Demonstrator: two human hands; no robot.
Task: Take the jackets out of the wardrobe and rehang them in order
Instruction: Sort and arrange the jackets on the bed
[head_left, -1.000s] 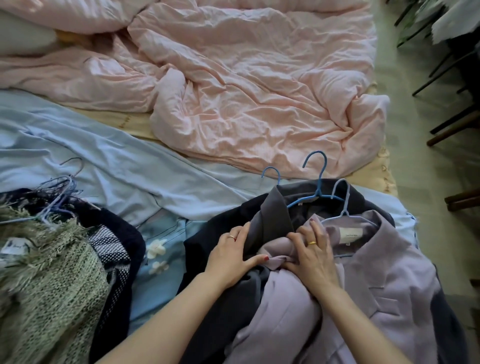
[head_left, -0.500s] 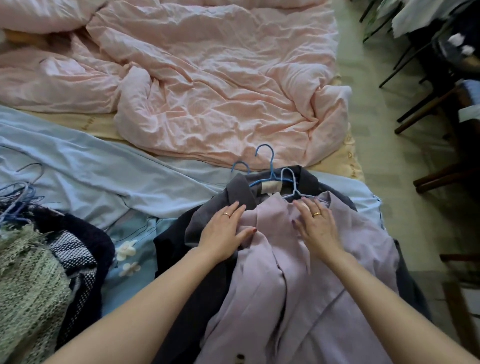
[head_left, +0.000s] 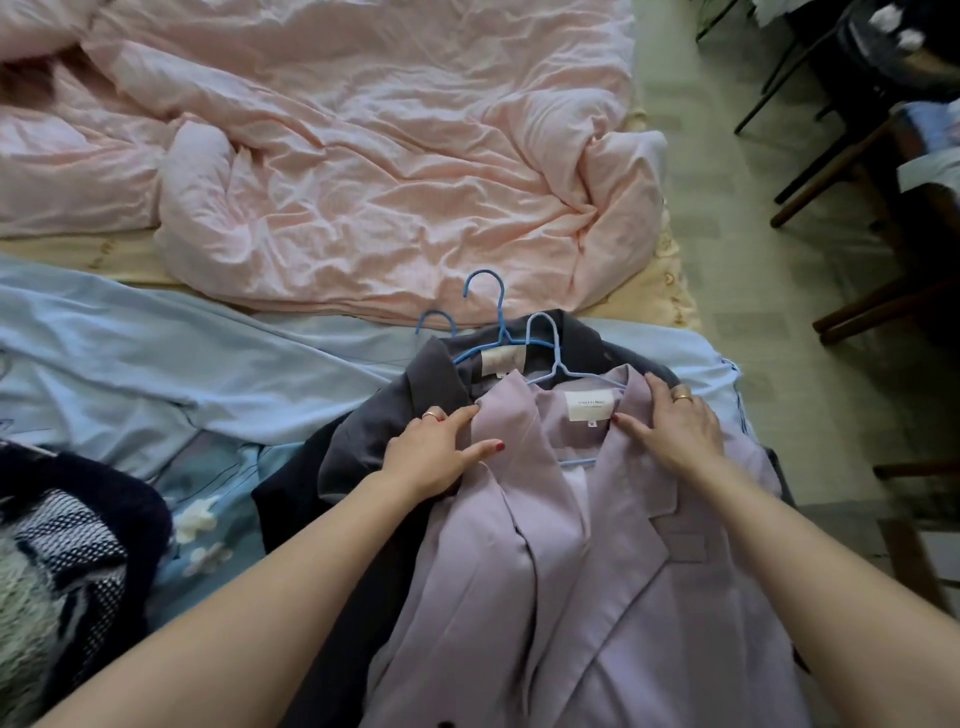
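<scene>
Lilac jacket (head_left: 597, 571) lying atop grey jacket (head_left: 405, 400); my left hand (head_left: 434, 457) pinching lapel, right hand (head_left: 670, 426) pressing flat. Risk: hanger (head_left: 550, 358), twelve o'clock, snagging neighbouring hooks.

Top jacket (head_left: 597, 597) lilac, white label (head_left: 588, 406); jacket beneath (head_left: 363, 447) dark grey. Hangers (head_left: 498, 332) blue. Duvet (head_left: 363, 156) pale pink, plain. Sheet (head_left: 156, 364) light blue, white flower print. Knit (head_left: 67, 551) navy-white check.
</scene>
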